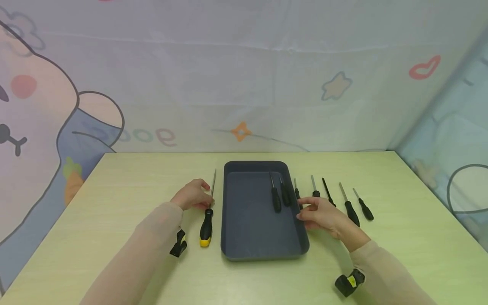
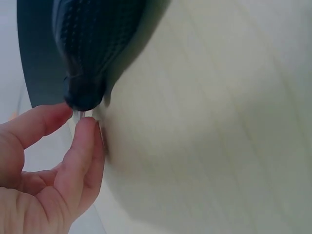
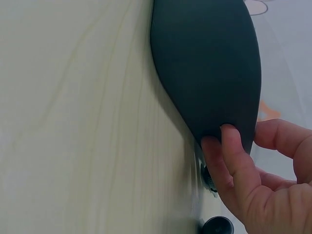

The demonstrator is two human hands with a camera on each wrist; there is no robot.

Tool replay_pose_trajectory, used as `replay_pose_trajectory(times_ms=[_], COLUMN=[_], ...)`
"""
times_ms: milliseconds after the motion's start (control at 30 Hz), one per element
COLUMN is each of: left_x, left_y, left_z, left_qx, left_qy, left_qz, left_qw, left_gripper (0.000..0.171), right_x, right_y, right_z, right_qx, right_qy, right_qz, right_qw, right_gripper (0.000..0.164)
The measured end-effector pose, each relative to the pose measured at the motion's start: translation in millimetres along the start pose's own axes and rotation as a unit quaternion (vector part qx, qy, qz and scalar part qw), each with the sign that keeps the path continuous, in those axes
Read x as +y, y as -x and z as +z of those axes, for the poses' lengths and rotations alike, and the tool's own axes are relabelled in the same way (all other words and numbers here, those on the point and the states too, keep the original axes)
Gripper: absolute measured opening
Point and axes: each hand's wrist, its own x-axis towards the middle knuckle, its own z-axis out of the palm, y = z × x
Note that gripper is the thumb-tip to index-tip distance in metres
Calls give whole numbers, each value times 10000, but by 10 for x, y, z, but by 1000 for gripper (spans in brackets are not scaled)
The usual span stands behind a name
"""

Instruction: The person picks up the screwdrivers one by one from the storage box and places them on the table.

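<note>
My left hand (image 1: 193, 195) is at a large screwdriver (image 1: 206, 226) with a black handle and yellow end, lying left of the tray. In the left wrist view, finger and thumb tips pinch its thin metal shaft (image 2: 80, 115) just below the handle. A dark grey rectangular tray (image 1: 251, 250) stands in the middle of the table. My right hand (image 1: 322, 215) grips the tray's right side wall, with fingertips pressed on the outside and another finger at the rim. Two black screwdrivers (image 1: 276, 200) lie side by side inside the tray, toward its right.
Several black-handled screwdrivers lie in a row right of the tray, among them a larger one (image 1: 351, 214) and a short one (image 1: 367, 212); my right hand partly covers the nearer ones. A printed cloth (image 1: 267, 93) hangs behind the table's (image 1: 126, 190) back edge.
</note>
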Motion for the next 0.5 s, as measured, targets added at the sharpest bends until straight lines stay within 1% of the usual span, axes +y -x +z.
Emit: replay_pose_trajectory(times_ms=[67, 100, 233, 400, 500], left_x=[8, 41, 97, 131, 151], left_y=[14, 40, 83, 91, 88], left_z=[-25, -28, -71, -116, -146], left_qx=[14, 67, 110, 39, -3], left_qy=[80, 113, 260, 291, 329], left_qz=[19, -62, -183, -286, -234], left_qw=[10000, 9999, 9994, 9992, 9992], left_gripper=[43, 42, 40, 40, 41], right_x=[-1, -2, -4, 0, 2], right_y=[-1, -1, -3, -3, -1], right_z=[0, 0, -1, 1, 4], right_qx=[8, 10, 17, 34, 22], right_qy=[7, 4, -8, -4, -1], right_qz=[0, -2, -8, 5, 5], right_qw=[10000, 10000, 10000, 10000, 10000], right_gripper=[59, 58, 58, 59, 59])
